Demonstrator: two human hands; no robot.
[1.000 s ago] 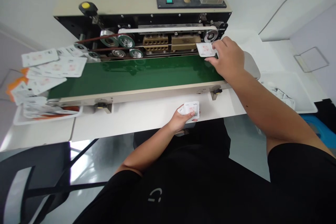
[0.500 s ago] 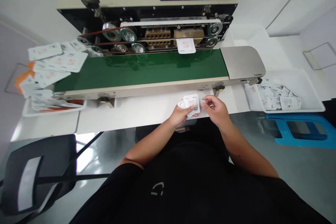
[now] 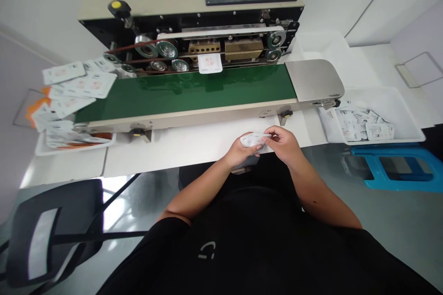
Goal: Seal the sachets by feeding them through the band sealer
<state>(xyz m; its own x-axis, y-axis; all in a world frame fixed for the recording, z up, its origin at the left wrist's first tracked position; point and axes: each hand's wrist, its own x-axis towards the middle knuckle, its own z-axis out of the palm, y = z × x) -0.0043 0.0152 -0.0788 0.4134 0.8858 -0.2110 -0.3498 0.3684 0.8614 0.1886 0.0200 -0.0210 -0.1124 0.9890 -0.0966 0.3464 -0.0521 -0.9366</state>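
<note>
"What's on our left?"
"Printed white packets point(image 3: 98, 84) heap at the left end of our green conveyor belt point(image 3: 187, 92); another packet point(image 3: 210, 64) sits in the band sealer point(image 3: 155, 2)."
"And our grips?"
"Our left grip point(image 3: 239, 152) holds a small stack of packets point(image 3: 252, 140) at the bench's point(image 3: 180, 145) front edge; our right grip point(image 3: 284, 144) pinches its right corner."
"Farther right?"
"A white tray point(image 3: 404, 110) holds loose packets point(image 3: 379, 131)."

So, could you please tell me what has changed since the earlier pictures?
The right hand let go of a packet at the right end of the machine and came back toward the body; it now touches the edge of the stack in the left hand. The released packet has moved left along the machine. The left hand still holds the stack, and the pile at far left looks unchanged.
</note>
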